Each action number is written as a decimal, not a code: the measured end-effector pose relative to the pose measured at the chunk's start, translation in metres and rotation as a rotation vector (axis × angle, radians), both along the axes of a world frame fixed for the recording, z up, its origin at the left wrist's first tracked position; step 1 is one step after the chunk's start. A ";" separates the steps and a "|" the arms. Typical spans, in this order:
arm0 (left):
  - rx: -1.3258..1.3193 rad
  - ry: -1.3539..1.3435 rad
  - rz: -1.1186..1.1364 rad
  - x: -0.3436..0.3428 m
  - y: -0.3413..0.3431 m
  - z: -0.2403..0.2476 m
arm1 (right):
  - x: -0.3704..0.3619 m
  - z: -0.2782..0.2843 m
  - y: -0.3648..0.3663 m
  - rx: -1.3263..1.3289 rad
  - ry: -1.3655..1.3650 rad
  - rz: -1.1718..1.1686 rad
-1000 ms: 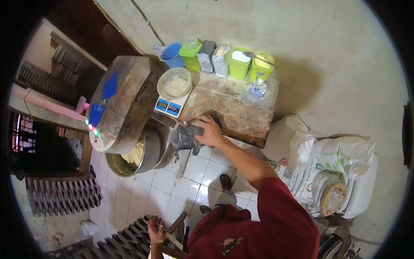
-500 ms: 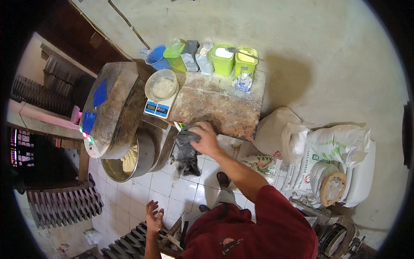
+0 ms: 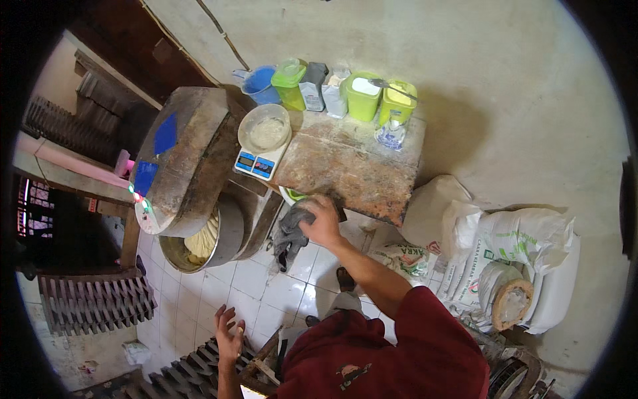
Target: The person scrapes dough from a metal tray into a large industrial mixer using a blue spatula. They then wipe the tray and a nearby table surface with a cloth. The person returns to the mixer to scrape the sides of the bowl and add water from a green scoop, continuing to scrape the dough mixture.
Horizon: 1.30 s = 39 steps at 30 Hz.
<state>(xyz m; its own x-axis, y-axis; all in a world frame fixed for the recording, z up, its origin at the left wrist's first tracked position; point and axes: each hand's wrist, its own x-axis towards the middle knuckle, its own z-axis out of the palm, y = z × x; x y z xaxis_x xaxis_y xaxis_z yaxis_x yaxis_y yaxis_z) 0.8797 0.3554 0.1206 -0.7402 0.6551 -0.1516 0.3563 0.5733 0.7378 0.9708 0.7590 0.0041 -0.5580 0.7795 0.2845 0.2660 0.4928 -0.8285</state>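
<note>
All fingers of the left hand spread loosely, apparently empty; the grey cloth hangs just off the front edge of the table, near its left corner, held in the right hand, fingers curled; handling the cloth seems the step in hand; the next move calls for a steady grip

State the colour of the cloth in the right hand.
The cloth is grey, best seen in the head view.

Grey cloth farther from scale
</note>
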 end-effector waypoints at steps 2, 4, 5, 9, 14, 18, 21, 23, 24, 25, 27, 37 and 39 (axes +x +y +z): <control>0.079 -0.016 0.125 0.003 -0.045 0.002 | -0.001 0.013 0.047 0.030 0.189 -0.171; 0.088 -0.045 0.317 0.017 -0.096 -0.006 | 0.008 0.049 0.107 0.237 0.045 -0.410; 0.081 0.000 0.325 0.026 -0.102 -0.007 | 0.004 0.044 0.143 0.216 -0.028 -0.350; -0.150 0.167 0.223 0.020 -0.139 -0.053 | -0.068 0.039 0.122 0.323 -0.511 -0.272; -0.064 0.033 0.286 0.034 -0.092 -0.031 | -0.068 0.008 0.073 0.350 -0.267 0.172; -0.028 0.017 0.411 0.055 -0.130 -0.047 | -0.058 0.033 0.131 0.411 -0.176 -0.085; -0.156 0.058 0.300 0.047 -0.108 -0.053 | -0.067 0.017 0.102 0.432 -0.350 -0.115; -0.132 -0.040 0.345 0.035 -0.065 -0.044 | -0.077 0.002 0.036 0.314 -0.328 0.160; -0.120 -0.086 0.354 0.029 -0.046 -0.039 | -0.081 0.003 -0.006 0.226 -0.257 0.302; -0.070 -0.204 0.330 0.017 -0.024 -0.056 | -0.081 -0.022 -0.034 0.195 -0.055 0.319; 0.059 -0.400 0.324 0.005 0.003 -0.071 | -0.081 -0.004 -0.099 -0.031 0.100 0.391; 1.169 -1.192 0.920 -0.004 -0.045 -0.053 | -0.066 0.093 -0.272 -0.556 0.184 1.076; 1.234 -1.233 0.885 -0.005 -0.069 -0.056 | -0.063 0.080 -0.314 -0.320 0.092 1.214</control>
